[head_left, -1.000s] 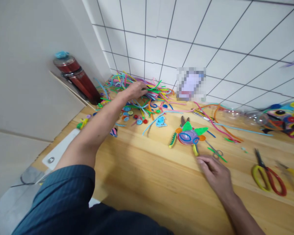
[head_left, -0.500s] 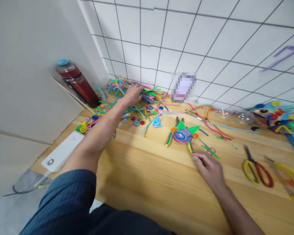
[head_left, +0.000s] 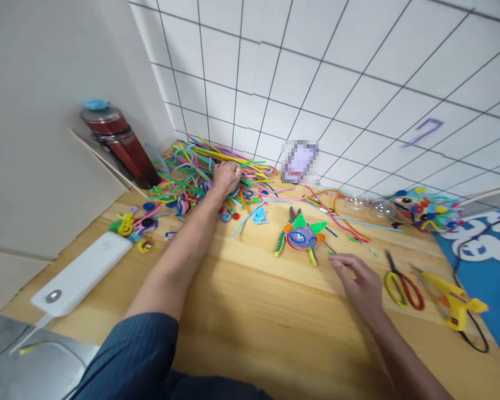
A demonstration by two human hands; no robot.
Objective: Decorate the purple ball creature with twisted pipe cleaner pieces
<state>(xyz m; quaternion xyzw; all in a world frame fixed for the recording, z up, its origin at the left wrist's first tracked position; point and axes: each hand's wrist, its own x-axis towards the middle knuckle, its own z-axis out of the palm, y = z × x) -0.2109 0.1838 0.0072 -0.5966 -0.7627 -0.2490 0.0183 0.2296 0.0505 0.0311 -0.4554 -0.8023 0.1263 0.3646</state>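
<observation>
My left hand (head_left: 228, 176) reaches into a heap of colourful pipe cleaners (head_left: 191, 161) against the wall. Its fingers are curled down into the heap, and what they grip is hidden. My right hand (head_left: 358, 280) hovers low over the table with thumb and forefinger pinched. A thin dark piece with a bit of green shows at its fingertips, too small to make out. Just left of that hand stands a small craft figure (head_left: 302, 238) with a clear purple-tinted body, green leaf-like pieces, orange balls and yellow-green legs. Pliers (head_left: 294, 213) lie partly behind it.
Scissors (head_left: 404, 284) and a yellow glue gun (head_left: 454, 300) lie to the right. A phone (head_left: 300, 161) leans on the tiled wall. A red flask (head_left: 129, 150) and a white box-shaped device (head_left: 81, 275) are left. Another colourful craft piece (head_left: 427, 210) sits at far right.
The view has shifted, showing more of the right side. My left fingers have curled further into the pipe cleaners. My right hand has come away from the figure's yellow leg.
</observation>
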